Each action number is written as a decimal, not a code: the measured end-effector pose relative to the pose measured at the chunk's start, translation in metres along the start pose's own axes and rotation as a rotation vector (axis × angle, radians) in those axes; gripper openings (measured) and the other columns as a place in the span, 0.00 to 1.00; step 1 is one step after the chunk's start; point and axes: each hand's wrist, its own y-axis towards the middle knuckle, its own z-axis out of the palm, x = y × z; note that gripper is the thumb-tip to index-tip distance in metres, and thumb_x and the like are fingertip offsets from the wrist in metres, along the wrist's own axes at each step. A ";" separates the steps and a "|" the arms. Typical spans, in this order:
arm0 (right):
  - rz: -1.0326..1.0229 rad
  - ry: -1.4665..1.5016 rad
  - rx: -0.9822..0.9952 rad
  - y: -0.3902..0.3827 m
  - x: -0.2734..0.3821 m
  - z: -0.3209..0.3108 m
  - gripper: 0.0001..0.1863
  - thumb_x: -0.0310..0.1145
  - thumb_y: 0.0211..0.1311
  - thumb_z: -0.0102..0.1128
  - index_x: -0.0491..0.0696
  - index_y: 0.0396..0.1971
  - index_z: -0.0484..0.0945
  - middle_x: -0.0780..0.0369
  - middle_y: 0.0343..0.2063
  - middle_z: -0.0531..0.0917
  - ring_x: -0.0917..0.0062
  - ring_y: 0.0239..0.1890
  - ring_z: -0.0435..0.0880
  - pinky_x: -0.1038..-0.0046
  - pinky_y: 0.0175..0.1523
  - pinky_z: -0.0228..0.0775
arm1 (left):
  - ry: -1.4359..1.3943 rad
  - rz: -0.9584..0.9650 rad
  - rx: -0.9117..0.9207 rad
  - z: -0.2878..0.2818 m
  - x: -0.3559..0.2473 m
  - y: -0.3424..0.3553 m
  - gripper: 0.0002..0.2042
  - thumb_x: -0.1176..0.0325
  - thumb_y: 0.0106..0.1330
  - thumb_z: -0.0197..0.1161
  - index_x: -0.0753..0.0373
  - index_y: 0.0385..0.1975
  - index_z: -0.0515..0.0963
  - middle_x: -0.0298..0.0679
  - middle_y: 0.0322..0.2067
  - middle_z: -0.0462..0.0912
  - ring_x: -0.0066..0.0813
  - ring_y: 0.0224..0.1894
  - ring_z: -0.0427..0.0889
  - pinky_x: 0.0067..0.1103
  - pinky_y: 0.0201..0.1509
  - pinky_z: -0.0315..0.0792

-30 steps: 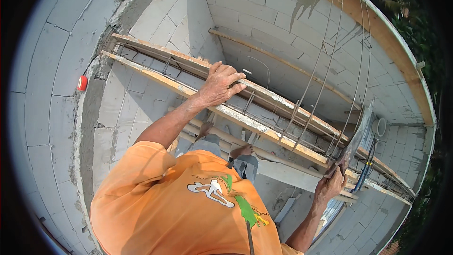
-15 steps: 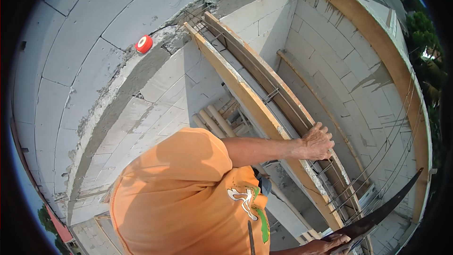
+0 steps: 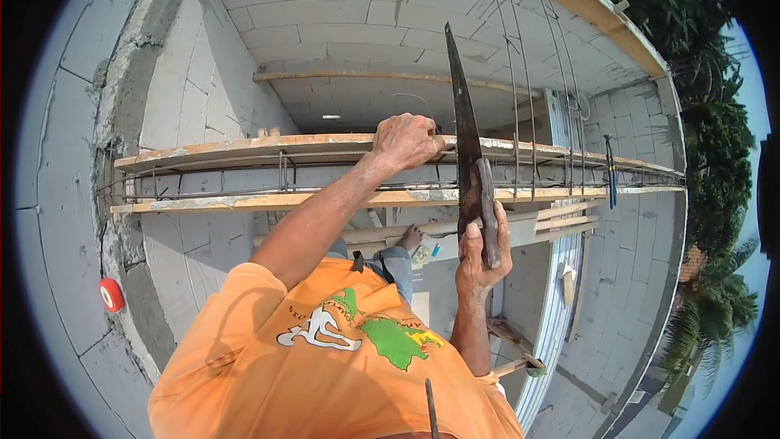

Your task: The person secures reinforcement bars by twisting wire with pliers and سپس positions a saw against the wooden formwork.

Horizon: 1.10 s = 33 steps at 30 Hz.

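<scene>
Your right hand (image 3: 479,268) has its fingers wrapped around the handle of the saw (image 3: 467,134), which is right of centre over the boards, tip toward the far wall (image 3: 325,28), toothed edge facing left. Your left hand (image 3: 405,143) rests at the edge of the far board (image 3: 317,144), just left of the blade, with little room between them in this view; its fingers are curled, fingertips hidden, so you cannot tell whether they grip. The near board (image 3: 325,198) runs alongside, with steel rods in the gap. Thin upright bars (image 3: 516,164) limit the room to the saw's right.
</scene>
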 end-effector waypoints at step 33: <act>-0.079 -0.009 0.051 0.002 0.006 0.013 0.27 0.20 0.59 0.64 0.40 0.60 0.71 0.50 0.52 0.82 0.69 0.48 0.86 0.72 0.48 0.78 | 0.102 0.028 -0.075 0.003 0.002 -0.011 0.17 0.52 0.59 0.59 0.57 0.37 0.86 0.46 0.30 0.86 0.46 0.35 0.85 0.35 0.43 0.76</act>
